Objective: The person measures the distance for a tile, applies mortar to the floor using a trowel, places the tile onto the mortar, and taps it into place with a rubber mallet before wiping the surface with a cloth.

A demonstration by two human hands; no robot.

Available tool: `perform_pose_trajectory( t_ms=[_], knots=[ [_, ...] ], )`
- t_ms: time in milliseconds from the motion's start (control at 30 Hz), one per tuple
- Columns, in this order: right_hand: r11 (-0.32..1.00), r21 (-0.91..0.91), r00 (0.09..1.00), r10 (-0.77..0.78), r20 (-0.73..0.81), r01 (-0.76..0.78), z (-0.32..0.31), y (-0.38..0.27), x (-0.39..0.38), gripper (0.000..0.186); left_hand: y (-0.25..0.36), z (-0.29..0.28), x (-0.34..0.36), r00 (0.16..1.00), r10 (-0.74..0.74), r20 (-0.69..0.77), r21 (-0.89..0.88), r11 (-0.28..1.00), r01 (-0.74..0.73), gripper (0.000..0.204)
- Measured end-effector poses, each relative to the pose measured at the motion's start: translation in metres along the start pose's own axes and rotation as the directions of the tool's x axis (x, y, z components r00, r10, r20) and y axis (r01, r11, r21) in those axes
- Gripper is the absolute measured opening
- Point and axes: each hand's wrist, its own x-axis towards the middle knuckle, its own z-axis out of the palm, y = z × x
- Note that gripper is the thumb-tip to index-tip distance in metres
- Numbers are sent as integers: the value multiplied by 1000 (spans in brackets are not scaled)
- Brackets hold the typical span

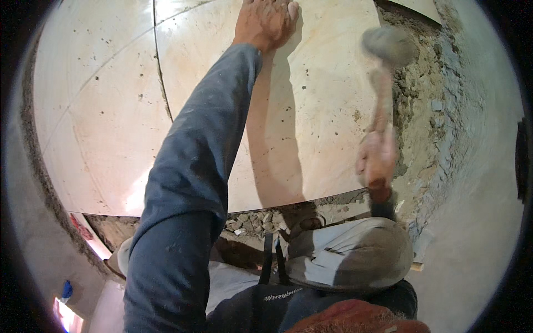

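Note:
My left hand [265, 22] rests on a large cream floor tile [333, 111] near the top edge. It looks laid flat and holds nothing; the ends of its fingers run out of view. My right hand [378, 158] grips the wooden handle of a mallet [388, 47], blurred by motion. The mallet's grey, rounded head points away from me, over the tile's right edge. Whether the head touches the tile I cannot tell. A dark joint [161, 83] separates this tile from another cream tile [105, 122] on the left. Dark specks of mortar dot both.
Rough mortar [413, 111] runs between the tile and the grey wall [483, 139] on the right. Broken rubble [252, 225] lies along the tile's near edge, in front of my bent knee [355, 250]. A blue object [67, 289] shows at the lower left.

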Motion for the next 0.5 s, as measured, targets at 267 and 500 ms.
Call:
perform_pose_trajectory(
  t_ms=[267,500],
  knots=[
    [919,276,946,-314,81,282,-17,-19,85,31,-3,6,-2,999,-9,-53,-13,1000,8,58],
    [846,-369,907,-421,-21,384,24,-111,36,28,-16,4,-9,998,-38,-49,30,999,39,59]
  ],
)
